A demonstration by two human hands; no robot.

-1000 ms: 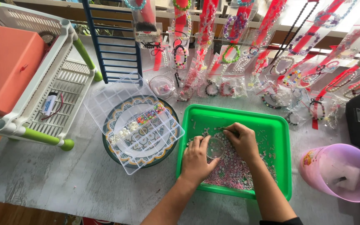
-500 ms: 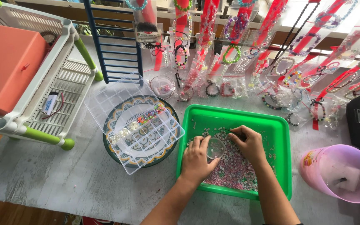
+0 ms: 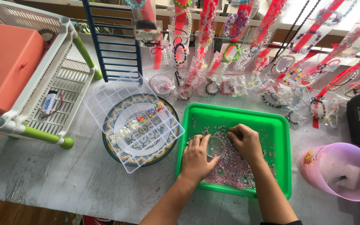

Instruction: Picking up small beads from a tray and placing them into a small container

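Right now both hands work close together in the green tray (image 3: pixel 280 125) on the bench, the left hand (image 3: pixel 196 156) steadying a small clear dish (image 3: pixel 216 146) while the right hand (image 3: pixel 246 141) pinches among the loose beads (image 3: pixel 230 173) beside it.

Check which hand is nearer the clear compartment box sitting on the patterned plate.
Left. The left hand rests in the green tray near its left wall, just right of the clear compartment box. The right hand lies further right, mid-tray, over the beads.
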